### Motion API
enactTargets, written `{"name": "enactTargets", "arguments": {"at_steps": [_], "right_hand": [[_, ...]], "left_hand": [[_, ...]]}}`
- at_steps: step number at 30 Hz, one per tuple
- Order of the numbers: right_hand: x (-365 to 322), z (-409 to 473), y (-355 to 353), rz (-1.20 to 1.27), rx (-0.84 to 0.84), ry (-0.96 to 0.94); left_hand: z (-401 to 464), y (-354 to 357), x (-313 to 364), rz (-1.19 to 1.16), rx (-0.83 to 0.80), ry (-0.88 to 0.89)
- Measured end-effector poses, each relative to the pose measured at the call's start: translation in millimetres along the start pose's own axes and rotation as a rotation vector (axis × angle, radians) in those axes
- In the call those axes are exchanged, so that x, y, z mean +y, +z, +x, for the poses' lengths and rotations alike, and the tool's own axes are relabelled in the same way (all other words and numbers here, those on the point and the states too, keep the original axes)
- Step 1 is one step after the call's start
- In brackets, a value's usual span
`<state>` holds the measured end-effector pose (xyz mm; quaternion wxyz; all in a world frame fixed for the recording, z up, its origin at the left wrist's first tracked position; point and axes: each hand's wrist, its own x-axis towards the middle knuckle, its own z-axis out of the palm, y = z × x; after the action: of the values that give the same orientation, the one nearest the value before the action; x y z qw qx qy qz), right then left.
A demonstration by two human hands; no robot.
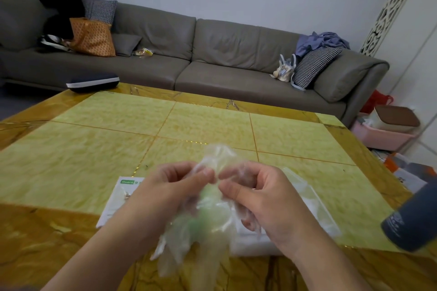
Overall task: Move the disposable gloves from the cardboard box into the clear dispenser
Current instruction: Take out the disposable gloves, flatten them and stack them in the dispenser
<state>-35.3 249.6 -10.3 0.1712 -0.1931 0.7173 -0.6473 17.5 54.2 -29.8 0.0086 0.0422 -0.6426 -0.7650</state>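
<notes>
A bunch of thin clear disposable gloves (208, 220) hangs between both hands above the near part of the table. My left hand (165, 194) pinches the bunch near its top from the left. My right hand (257, 198) grips it from the right, fingers curled into the plastic. The white cardboard box (120, 198) with a green label lies flat on the table under my left hand, mostly hidden. The clear dispenser (314, 205) lies on the table behind and right of my right hand; its outline is faint.
The yellow tiled table (212, 123) spreads ahead. A dark cylinder (413, 220) stands at the right edge. A grey sofa (236, 66) with bags and cushions runs behind. A dark flat cushion (92, 82) sits at the table's far left corner. Pink bins (383, 134) sit on the floor at right.
</notes>
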Motion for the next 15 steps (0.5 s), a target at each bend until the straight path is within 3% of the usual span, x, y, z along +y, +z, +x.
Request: {"name": "enactTargets", "arguments": {"at_steps": [4, 9, 15], "right_hand": [[1.8, 1.4, -10.4, 0.01, -0.015, 0.06], [2.6, 3.1, -20.9, -0.025, 0.053, 0.032], [-2.5, -2.8, -28.6, -0.227, -0.112, 0.072]], "left_hand": [[4.3, -6.4, 3.2, 0.017, 0.229, 0.138], [2.5, -9.5, 8.3, 0.049, 0.296, 0.209], [1.2, -8.8, 10.7, 0.005, 0.346, 0.238]]}}
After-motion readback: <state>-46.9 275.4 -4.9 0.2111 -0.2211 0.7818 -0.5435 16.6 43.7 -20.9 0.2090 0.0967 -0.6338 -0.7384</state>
